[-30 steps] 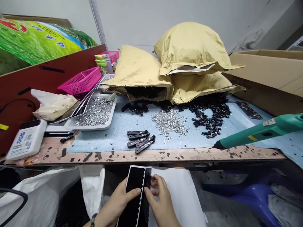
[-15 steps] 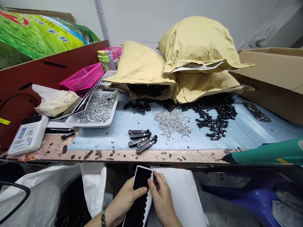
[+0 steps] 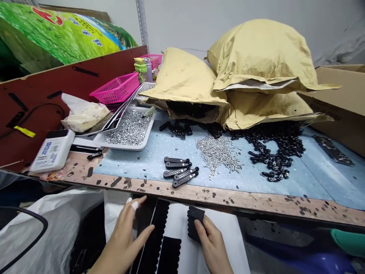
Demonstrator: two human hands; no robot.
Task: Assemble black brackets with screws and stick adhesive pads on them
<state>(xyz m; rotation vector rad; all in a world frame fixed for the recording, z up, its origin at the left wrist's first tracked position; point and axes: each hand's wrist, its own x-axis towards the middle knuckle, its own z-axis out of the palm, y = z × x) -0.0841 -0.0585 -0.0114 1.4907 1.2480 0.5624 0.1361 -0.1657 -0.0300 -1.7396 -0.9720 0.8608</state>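
Below the table edge, my left hand [image 3: 125, 236] lies with fingers spread on a white backing sheet [image 3: 178, 232] that carries black scalloped strips [image 3: 154, 239]. My right hand [image 3: 212, 245] pinches a small black scalloped piece [image 3: 194, 224], lifted off the sheet to the right. A second black patch [image 3: 169, 255] remains on the sheet between the hands. On the table above, several black slotted bars [image 3: 179, 171] lie side by side near the front edge.
A pile of small silver screws [image 3: 219, 154], a white tray of silver parts [image 3: 128, 131], loose black clips [image 3: 273, 152], tan paper sacks [image 3: 256, 76], pink baskets [image 3: 116, 88], a white box [image 3: 53, 150] and a cardboard box [image 3: 342, 95] crowd the table. A white bag [image 3: 57, 228] hangs left.
My right hand has pulled a small black piece away from the strip and moved right. My left hand opened flat on the sheet. The green tool has dropped almost out of view.
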